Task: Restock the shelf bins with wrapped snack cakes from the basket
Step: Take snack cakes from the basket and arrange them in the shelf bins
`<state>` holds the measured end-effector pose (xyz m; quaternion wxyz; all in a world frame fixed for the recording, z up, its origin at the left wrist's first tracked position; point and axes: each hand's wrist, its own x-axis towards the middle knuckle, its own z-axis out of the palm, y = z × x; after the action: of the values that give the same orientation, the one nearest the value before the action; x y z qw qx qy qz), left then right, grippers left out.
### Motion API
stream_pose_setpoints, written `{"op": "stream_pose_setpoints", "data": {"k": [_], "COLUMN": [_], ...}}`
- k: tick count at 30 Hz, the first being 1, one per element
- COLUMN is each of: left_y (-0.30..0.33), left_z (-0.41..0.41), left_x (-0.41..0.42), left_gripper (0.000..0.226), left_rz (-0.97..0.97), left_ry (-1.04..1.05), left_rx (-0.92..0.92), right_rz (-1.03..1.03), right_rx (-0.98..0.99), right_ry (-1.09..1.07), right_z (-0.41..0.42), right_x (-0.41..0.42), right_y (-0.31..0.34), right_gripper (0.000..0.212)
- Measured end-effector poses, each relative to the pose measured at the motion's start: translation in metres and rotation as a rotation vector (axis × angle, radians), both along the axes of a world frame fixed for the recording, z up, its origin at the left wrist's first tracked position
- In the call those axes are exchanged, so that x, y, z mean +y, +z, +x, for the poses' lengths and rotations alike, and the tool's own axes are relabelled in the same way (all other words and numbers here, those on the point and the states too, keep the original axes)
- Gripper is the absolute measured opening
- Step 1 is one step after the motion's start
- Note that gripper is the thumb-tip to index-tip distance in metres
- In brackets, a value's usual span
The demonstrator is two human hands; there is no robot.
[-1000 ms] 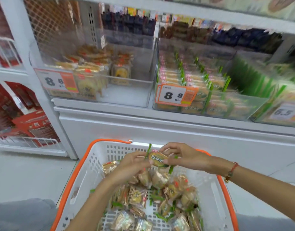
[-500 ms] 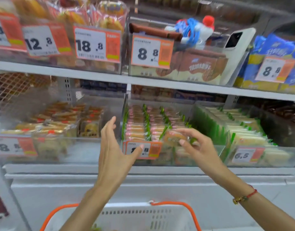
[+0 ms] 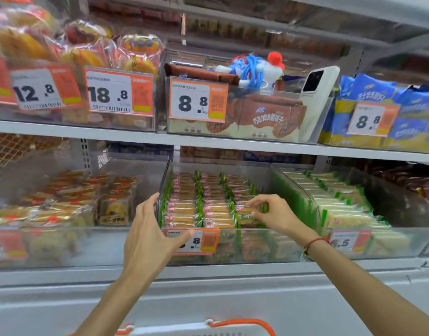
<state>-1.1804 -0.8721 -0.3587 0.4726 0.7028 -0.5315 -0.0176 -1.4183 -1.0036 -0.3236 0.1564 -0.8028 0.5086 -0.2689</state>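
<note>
My right hand (image 3: 271, 212) pinches a green-edged wrapped snack cake (image 3: 248, 215) at the front of the right row in the middle clear bin (image 3: 257, 248). Rows of the same cakes (image 3: 199, 202) fill that bin. My left hand (image 3: 150, 236) holds the bin's front left corner, fingers over the side wall and thumb across the orange 8.8 price tag (image 3: 199, 242). Only the white basket's rim with its orange handle (image 3: 233, 326) shows at the bottom edge; its contents are out of view.
A clear bin of orange-labelled cakes (image 3: 70, 207) stands to the left, and one of pale green-wrapped cakes (image 3: 342, 204) to the right. The shelf above carries bread bags (image 3: 82, 52), brown biscuit packs (image 3: 264, 117), a white phone (image 3: 315, 98) and blue bags (image 3: 378, 93).
Both hands rose from the basket to the shelf. The right hand carried one cake into the middle bin; the left hand took hold of the bin's front corner.
</note>
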Motion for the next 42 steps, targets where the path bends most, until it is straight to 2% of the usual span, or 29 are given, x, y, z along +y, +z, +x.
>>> {"op": "stream_pose_setpoints", "data": {"k": [3,6,12,16,19,23,27,29,31,33,36,39,42], "left_y": [-0.001,-0.002,-0.002,0.001,0.003,0.002,-0.001,-0.009,-0.027,-0.048,-0.087,-0.132,-0.182], "left_z": [0.001,0.0,0.0,-0.001,-0.001,0.0,-0.002,-0.005,-0.007,-0.008,-0.002,0.008,0.018], "left_x": [0.001,0.001,0.0,0.001,0.002,0.004,0.021,0.037,0.057,0.073,0.09,0.099,0.113], "left_gripper": [0.103,0.102,0.103,0.104,0.104,0.102,0.092,0.079,0.061,0.046,0.033,0.032,0.028], "left_rz": [-0.011,-0.014,-0.004,0.028,0.028,0.002,-0.168,-0.254,-0.275,-0.176,0.172,0.549,0.82], "left_ry": [0.001,-0.004,-0.007,-0.009,-0.022,-0.053,-0.063,-0.042,-0.039,-0.059,-0.15,-0.255,-0.328], "left_rx": [-0.006,-0.001,-0.004,0.0,0.011,0.028,-0.022,-0.071,-0.104,-0.101,-0.136,-0.262,-0.247], "right_rz": [-0.189,-0.274,-0.19,-0.052,-0.032,-0.212,-0.416,-0.423,-0.327,-0.155,0.058,0.287,0.478], "right_rx": [0.194,0.247,0.297,0.338,0.384,0.235,0.045,0.005,0.059,0.184,0.477,0.722,0.853], "right_ry": [-0.112,-0.124,-0.126,-0.052,0.029,0.017,0.079,0.194,0.291,0.357,0.449,0.52,0.543], "right_z": [0.006,0.011,0.02,0.019,0.012,-0.001,-0.002,0.001,0.004,0.008,0.018,0.032,0.044], "right_x": [0.006,0.011,0.01,0.002,0.002,0.017,0.063,0.086,0.104,0.114,0.122,0.129,0.141], "right_y": [0.001,0.001,0.0,0.011,0.016,0.006,-0.003,-0.017,-0.043,-0.072,-0.114,-0.159,-0.212], "right_gripper": [0.02,0.026,0.027,0.029,0.032,0.029,0.023,0.021,0.019,0.019,0.023,0.029,0.035]}}
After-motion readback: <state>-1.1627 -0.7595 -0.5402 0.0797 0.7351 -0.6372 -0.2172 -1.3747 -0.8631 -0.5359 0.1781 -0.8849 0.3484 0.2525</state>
